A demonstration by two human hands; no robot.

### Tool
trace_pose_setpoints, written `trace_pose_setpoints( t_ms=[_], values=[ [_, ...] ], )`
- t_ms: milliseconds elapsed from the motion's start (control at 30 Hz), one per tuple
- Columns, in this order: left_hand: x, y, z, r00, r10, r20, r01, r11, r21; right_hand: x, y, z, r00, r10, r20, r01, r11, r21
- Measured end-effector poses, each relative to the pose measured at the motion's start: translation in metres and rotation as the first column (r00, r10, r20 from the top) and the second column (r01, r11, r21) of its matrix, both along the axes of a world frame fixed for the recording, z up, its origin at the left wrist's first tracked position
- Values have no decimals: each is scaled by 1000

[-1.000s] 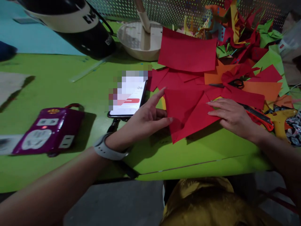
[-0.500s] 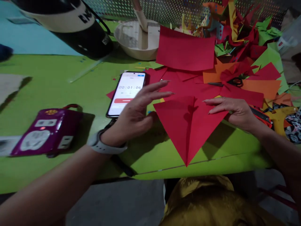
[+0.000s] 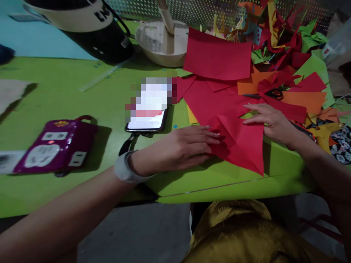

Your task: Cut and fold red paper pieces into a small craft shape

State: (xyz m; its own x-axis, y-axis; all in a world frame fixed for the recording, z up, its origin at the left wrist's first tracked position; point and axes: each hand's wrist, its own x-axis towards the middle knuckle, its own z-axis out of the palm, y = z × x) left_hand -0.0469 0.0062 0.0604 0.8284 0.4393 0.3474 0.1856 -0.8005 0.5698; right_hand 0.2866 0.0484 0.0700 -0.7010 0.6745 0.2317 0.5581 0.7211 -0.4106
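The creased red paper sheet (image 3: 248,151) is lying near the front edge of the green surface (image 3: 68,82), with its right corner pointing to about five o'clock. Creases and a raised flap are showing across it, so the folding is seemingly at an early stage: the sheet is remaining broad and partly lifted, and no finished figure is taking shape. Flattening and any further shaping are looking undone.

The left hand (image 3: 181,149) is coming in from nine o'clock, its fingers lying close together over the sheet's left part; whether its grip is pinching the paper, I cannot tell. The right hand (image 3: 274,124) is reaching in from three o'clock, its grip standing partly open, thumb and forefinger parted at the sheet's upper right, with no clear pinch showing.

From the sheet, flat red paper pieces (image 3: 211,100) are spreading towards eleven o'clock, black-handled scissors (image 3: 275,94) are resting towards one, and a multicoloured heap of folded paper shapes (image 3: 290,47) is sitting beyond them. A lit smartphone (image 3: 150,106) is lying at ten o'clock.
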Motion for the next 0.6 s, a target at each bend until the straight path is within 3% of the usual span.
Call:
trace_pose_setpoints(
  t_ms=[133, 333, 600],
  values=[
    [1, -3, 3, 999, -8, -33, 9, 1000, 25, 3, 0, 6, 992, 58, 115, -70, 992, 102],
    [-6, 2, 3, 998, 20, -58, -17, 999, 49, 2, -9, 17, 967, 158, 201, -188, 973, 138],
    [-8, -1, 3, 990, 47, -136, -36, 996, 77, -1, -16, 19, 961, 159, 226, -191, 973, 127]
  ],
)
